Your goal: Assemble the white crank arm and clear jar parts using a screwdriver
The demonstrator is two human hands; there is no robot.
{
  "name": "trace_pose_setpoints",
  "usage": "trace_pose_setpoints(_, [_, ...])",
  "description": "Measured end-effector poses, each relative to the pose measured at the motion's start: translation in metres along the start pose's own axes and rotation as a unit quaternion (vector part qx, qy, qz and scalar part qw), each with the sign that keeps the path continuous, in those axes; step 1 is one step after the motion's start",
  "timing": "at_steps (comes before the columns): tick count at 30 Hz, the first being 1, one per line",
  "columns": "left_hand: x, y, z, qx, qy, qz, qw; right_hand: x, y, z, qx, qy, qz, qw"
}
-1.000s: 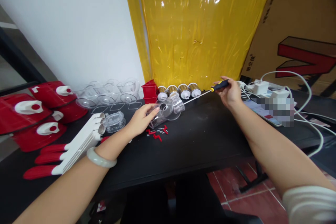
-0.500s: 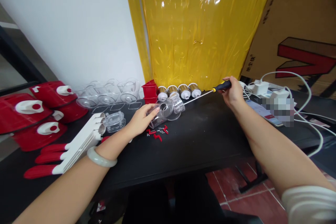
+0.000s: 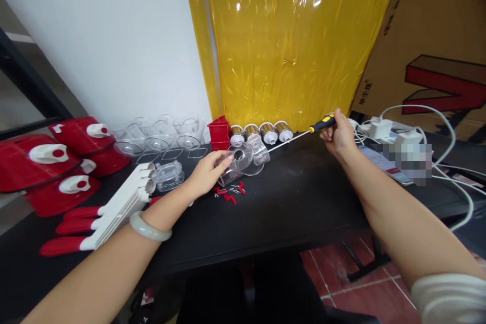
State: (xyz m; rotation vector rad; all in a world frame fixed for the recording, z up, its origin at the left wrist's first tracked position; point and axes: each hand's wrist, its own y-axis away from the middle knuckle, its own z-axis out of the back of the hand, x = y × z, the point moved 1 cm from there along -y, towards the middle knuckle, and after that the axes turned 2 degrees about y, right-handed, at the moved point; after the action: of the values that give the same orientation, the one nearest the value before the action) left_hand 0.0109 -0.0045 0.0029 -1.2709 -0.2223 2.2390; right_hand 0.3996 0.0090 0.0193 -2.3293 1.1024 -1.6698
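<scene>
My left hand (image 3: 207,174) grips a clear plastic housing (image 3: 243,159) lying on its side on the black table (image 3: 288,202). My right hand (image 3: 337,134) is closed on the yellow-and-black handle of a long screwdriver (image 3: 304,135), whose thin shaft points left toward the housing. Small red clips and screws (image 3: 230,193) lie just in front of the housing. A pale bangle (image 3: 148,228) sits on my left wrist.
Several coil-wound spools (image 3: 261,131) and a red box (image 3: 219,130) stand against the yellow plastic sheet (image 3: 288,35). Clear cups (image 3: 159,136), red lids (image 3: 56,157) and a white part (image 3: 121,202) lie left. Chargers and cables (image 3: 402,134) lie right, under a cardboard box (image 3: 436,45).
My right hand with the screwdriver has drifted slightly to the right and away from the housing. My left hand keeps its hold on the clear housing.
</scene>
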Motion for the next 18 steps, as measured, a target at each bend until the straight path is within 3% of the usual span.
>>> trace_pose_setpoints(6, [0.001, 0.000, 0.000, 0.002, 0.000, 0.000, 1.000, 0.004, -0.003, 0.002, -0.010, 0.022, 0.010, 1.000])
trace_pose_setpoints(11, [0.003, 0.000, 0.000, 0.005, 0.013, 0.003, 1.000, 0.003, -0.009, 0.008, -0.077, 0.066, 0.024, 0.995])
trace_pose_setpoints(18, [0.002, -0.001, 0.000, 0.007, 0.008, 0.006, 1.000, 0.008, 0.002, 0.000, 0.031, -0.018, -0.027, 0.999])
